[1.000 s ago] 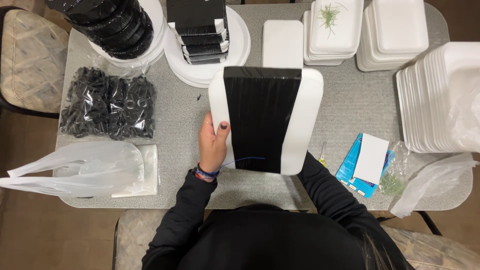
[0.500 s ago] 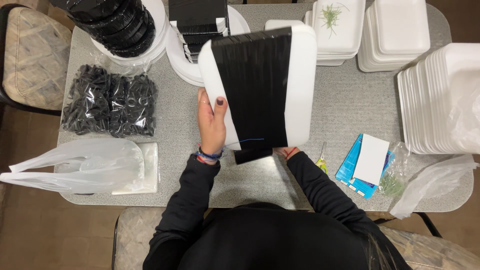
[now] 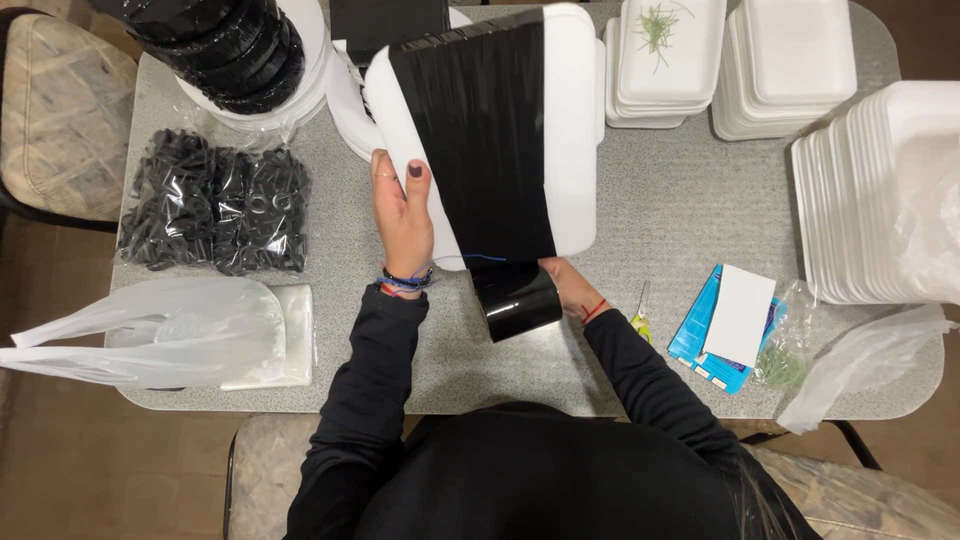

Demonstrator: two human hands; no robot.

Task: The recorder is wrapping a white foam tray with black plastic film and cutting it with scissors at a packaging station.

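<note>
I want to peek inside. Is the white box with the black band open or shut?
Shut. The white foam box has the black band wrapped across it, and the left hand grips its edge.

White foam tray, glossy black band (speckled grey table beneath)

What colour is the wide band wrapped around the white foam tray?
Black, glossy; the band shows clearly in the head view.
</note>
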